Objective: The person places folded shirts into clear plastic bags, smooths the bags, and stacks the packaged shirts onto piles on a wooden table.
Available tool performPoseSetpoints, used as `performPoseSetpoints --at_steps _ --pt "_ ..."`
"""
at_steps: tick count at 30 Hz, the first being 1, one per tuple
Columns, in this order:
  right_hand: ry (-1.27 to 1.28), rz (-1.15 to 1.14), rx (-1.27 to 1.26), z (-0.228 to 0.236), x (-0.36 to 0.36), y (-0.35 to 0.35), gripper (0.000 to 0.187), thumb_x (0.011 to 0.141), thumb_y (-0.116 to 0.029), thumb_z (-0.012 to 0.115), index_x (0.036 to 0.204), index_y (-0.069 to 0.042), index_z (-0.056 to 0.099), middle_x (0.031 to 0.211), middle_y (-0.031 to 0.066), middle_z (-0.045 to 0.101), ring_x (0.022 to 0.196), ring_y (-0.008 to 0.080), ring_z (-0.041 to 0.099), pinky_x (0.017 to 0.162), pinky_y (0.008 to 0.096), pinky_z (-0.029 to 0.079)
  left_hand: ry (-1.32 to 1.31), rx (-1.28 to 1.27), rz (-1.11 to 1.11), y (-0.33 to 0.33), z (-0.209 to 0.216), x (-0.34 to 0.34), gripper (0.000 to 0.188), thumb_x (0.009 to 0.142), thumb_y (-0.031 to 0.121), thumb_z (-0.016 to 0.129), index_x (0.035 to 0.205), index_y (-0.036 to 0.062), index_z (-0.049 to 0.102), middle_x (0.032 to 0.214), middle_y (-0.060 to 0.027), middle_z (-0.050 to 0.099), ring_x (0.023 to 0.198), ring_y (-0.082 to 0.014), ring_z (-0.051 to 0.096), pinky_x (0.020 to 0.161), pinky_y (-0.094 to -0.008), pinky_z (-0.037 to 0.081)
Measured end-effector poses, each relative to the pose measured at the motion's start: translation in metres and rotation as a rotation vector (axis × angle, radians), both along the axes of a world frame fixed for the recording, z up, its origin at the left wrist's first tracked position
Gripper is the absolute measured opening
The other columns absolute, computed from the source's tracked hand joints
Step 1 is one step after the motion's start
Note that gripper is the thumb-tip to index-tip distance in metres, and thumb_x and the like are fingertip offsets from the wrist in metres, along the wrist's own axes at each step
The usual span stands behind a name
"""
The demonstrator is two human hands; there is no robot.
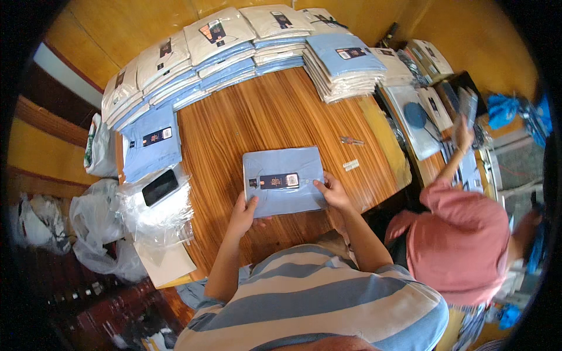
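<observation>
Between my two hands is a flat folded light blue garment (284, 205) with a dark hang tag (274, 181) across its middle. It appears to be in a clear bag, near the front edge of the wooden table. My left hand (244, 209) grips its lower left edge, thumb on top and fingers underneath. On the right edge, my right hand (333, 192) pinches it the same way. Left of it, another folded blue garment (151, 155) with a tag lies at the table's left edge. Below that, a black phone (160, 188) rests on clear plastic bags (158, 217).
Stacks of bagged beige and blue garments (219, 44) line the far edge, with another stack (345, 64) at the far right. Small tweezers-like snips (352, 141) and a paper label (350, 165) lie on the table (257, 111). A person in a pink shirt (459, 240) works at right.
</observation>
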State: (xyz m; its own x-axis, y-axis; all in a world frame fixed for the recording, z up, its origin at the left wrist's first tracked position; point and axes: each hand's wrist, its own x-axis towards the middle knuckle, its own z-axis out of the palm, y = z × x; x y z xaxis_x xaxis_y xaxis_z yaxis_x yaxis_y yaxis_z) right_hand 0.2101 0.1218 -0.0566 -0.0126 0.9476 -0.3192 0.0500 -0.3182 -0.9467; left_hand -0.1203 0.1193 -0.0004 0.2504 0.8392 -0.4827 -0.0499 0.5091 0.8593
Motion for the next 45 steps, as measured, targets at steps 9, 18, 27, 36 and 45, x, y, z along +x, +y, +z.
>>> performPoseSetpoints --at_steps 9,18,27,36,45 --pt "-0.836 -0.007 0.538 0.075 0.022 0.174 0.048 0.1 -0.03 0.063 0.136 0.002 0.057 0.137 0.0295 0.057 0.126 0.0446 0.056 0.105 0.0451 0.047 1.321 0.773 0.062 0.127 0.013 0.083 0.075 0.097 0.032 0.071 0.156 0.0019 0.037 0.156 -0.0283 0.041 0.145 -0.0455 0.038 0.12 -0.0581 0.029" --pt "-0.517 0.286 0.706 0.024 0.012 0.129 0.035 0.096 -0.012 0.068 0.128 -0.001 0.062 0.135 0.0213 0.059 0.126 0.0411 0.057 0.108 0.0459 0.047 1.227 0.721 -0.116 0.242 -0.029 0.122 0.079 0.093 0.043 0.072 0.155 0.005 0.042 0.164 -0.0247 0.031 0.144 -0.0485 0.037 0.12 -0.0543 0.033" --pt "-0.319 0.242 0.425 0.007 -0.013 0.091 0.025 0.103 -0.014 0.063 0.123 0.001 0.064 0.113 0.0164 0.069 0.104 0.0297 0.067 0.094 0.0391 0.053 1.04 0.912 0.084 0.119 -0.011 0.139 0.081 0.089 0.035 0.077 0.151 -0.0044 0.042 0.161 -0.0252 0.035 0.146 -0.0496 0.034 0.119 -0.0544 0.034" --pt "0.687 0.269 -0.171 0.028 -0.305 0.26 0.031 0.101 -0.018 0.068 0.119 0.005 0.06 0.108 0.0148 0.069 0.1 0.0254 0.069 0.09 0.0376 0.057 0.431 0.415 0.505 -0.029 -0.028 -0.006 0.045 0.097 0.017 0.071 0.137 0.0025 0.057 0.125 -0.0182 0.069 0.114 -0.0273 0.067 0.101 -0.0401 0.051" --pt "0.156 0.433 -0.142 0.075 -0.431 0.324 0.025 0.092 -0.029 0.078 0.096 -0.007 0.066 0.078 0.0015 0.062 0.061 0.0126 0.054 0.048 0.0271 0.044 -0.568 0.263 0.553 0.092 -0.034 -0.125 0.04 0.108 0.026 0.054 0.14 0.0018 0.053 0.129 -0.0117 0.068 0.112 -0.0236 0.067 0.098 -0.0386 0.054"
